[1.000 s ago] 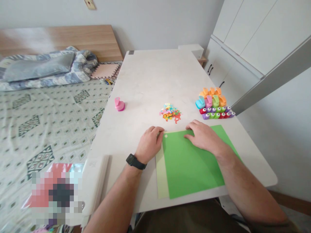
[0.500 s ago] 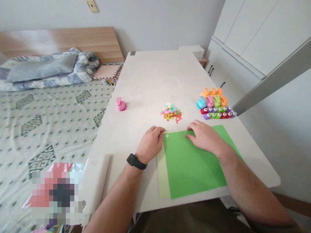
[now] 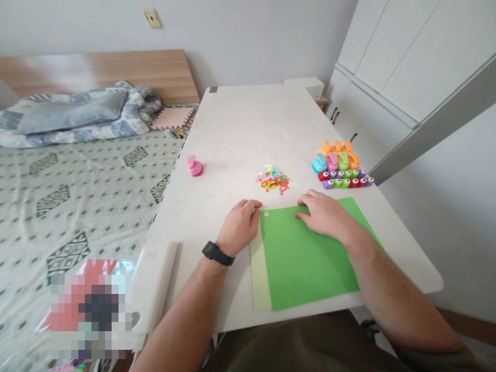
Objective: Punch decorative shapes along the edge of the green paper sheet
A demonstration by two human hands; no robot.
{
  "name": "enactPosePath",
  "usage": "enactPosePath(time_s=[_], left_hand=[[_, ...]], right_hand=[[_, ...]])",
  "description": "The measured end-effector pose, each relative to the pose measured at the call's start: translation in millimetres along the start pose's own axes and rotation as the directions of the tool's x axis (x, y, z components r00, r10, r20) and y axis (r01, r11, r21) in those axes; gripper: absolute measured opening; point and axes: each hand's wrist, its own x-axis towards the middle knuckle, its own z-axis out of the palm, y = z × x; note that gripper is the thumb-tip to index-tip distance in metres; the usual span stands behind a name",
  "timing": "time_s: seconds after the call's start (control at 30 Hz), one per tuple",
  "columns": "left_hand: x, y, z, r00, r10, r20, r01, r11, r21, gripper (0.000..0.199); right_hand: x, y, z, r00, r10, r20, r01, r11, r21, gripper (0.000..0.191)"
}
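Left grip (image 3: 259,207), right grip (image 3: 299,209) at papers' (image 3: 310,258) far edge; gap before cutouts (image 3: 273,179).

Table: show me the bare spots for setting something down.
Free: the far half of the table, beyond the paper pile, and between that pile and the lone pink punch. Crowded: the right side, by the punch cluster, and nearer, where left hand and right hand rest at the green sheet.
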Motion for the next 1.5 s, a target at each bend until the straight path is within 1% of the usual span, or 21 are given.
enactPosePath(time_s=[0.4, 0.6, 0.73, 0.9, 1.1, 1.33, 1.5], left_hand=[[-2, -7, -1.6, 0.999, 0.007, -0.04, -0.008, 0.999, -0.033, 0.03], [-2, -14, -3.0, 1.0, 0.002, -0.031, -0.004, 0.998, -0.069, 0.036], [-1, -18, -3.8, 1.0, -0.005, 0.0, 0.005, 0.995, -0.099, 0.038], [-2, -17, -4.8, 1.0, -0.005, 0.017, 0.007, 0.995, -0.103, 0.039], [-2, -18, -5.3, 1.0, -0.013, 0.02, 0.016, 0.993, -0.113, 0.04], [-1, -15, -7.5, 1.0, -0.001, 0.016, 0.003, 0.997, -0.073, 0.042], [-1, -14, -9.3, 1.0, -0.011, 0.024, 0.012, 0.998, -0.067, 0.042]], right_hand=[[-3, -1, -5, 1.0, 0.014, 0.02, -0.014, 1.0, -0.014, 0.027], [-4, -1, -6, 1.0, 0.004, 0.021, -0.003, 1.0, -0.025, 0.027], [-4, -1, -7, 0.999, 0.012, 0.03, -0.012, 0.999, -0.03, 0.03], [-4, 1, -5, 1.0, 0.004, 0.01, -0.003, 0.999, -0.032, 0.029], [-4, 1, -6, 1.0, 0.007, 0.017, -0.007, 1.0, -0.028, 0.028], [-4, 3, -6, 1.0, 0.014, 0.018, -0.013, 0.999, -0.037, 0.033], [-3, 4, -4, 1.0, 0.008, 0.026, -0.007, 0.999, -0.035, 0.032]])
